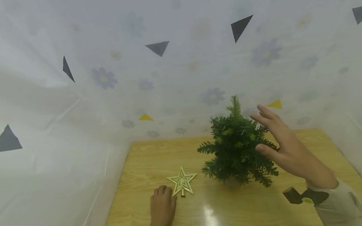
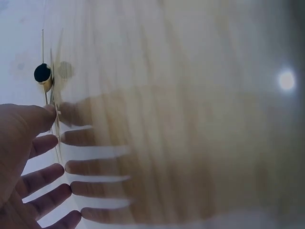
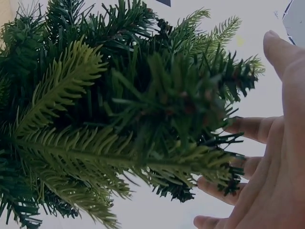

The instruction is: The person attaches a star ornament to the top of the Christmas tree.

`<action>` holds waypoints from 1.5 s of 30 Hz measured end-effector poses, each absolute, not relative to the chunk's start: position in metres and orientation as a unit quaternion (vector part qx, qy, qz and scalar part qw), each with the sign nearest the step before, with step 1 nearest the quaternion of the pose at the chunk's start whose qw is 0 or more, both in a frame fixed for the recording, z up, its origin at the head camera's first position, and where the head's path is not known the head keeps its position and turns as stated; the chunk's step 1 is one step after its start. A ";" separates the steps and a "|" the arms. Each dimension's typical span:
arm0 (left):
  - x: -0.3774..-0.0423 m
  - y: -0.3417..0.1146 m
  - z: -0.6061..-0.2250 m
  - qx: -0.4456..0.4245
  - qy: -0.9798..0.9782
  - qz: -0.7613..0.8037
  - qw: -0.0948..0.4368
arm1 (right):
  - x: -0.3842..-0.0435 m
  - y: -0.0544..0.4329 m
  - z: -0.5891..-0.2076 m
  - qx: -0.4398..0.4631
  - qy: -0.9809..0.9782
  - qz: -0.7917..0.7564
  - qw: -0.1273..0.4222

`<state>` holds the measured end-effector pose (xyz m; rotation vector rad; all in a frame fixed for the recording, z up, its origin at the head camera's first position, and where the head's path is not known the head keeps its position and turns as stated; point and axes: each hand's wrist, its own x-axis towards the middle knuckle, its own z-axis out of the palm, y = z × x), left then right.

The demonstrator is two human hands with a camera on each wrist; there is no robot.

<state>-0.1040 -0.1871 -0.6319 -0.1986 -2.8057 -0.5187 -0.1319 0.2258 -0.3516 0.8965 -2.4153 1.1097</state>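
A gold star tree topper (image 1: 182, 181) with a short tubular socket lies on the wooden table, left of a small green artificial Christmas tree (image 1: 239, 147). My left hand (image 1: 162, 206) rests on the tabletop just below and left of the star. In the left wrist view its fingertips (image 2: 61, 190) meet the table, and the thumb is right at the star's edge (image 2: 56, 121). At the tree's right side is my right hand (image 1: 289, 147), fingers spread and thumb apart. The right wrist view shows its fingers (image 3: 252, 128) behind the outer branches (image 3: 190, 157). The tree stands upright, its pale base mostly hidden by branches.
The light wooden table (image 1: 134, 166) is walled on its sides and back by a pale flower-printed sheet (image 1: 178, 74). Dark and yellow triangular patches are on the sheet. A dark device (image 1: 305, 196) is worn on the right wrist.
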 end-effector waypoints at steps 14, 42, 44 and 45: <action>-0.113 -0.181 -0.631 -0.060 -0.971 -0.166 0.160 | -0.136 0.219 -0.350 0.311 -0.858 0.374 0.168; -0.109 -0.183 -0.619 -0.019 -0.975 -0.203 0.086 | -0.146 0.201 -0.336 0.339 -0.848 0.353 0.202; -0.108 -0.183 -0.617 -0.014 -0.973 -0.214 0.081 | -0.148 0.199 -0.334 0.340 -0.844 0.360 0.208; -0.107 -0.183 -0.617 -0.011 -0.972 -0.219 0.079 | -0.149 0.199 -0.333 0.339 -0.842 0.363 0.210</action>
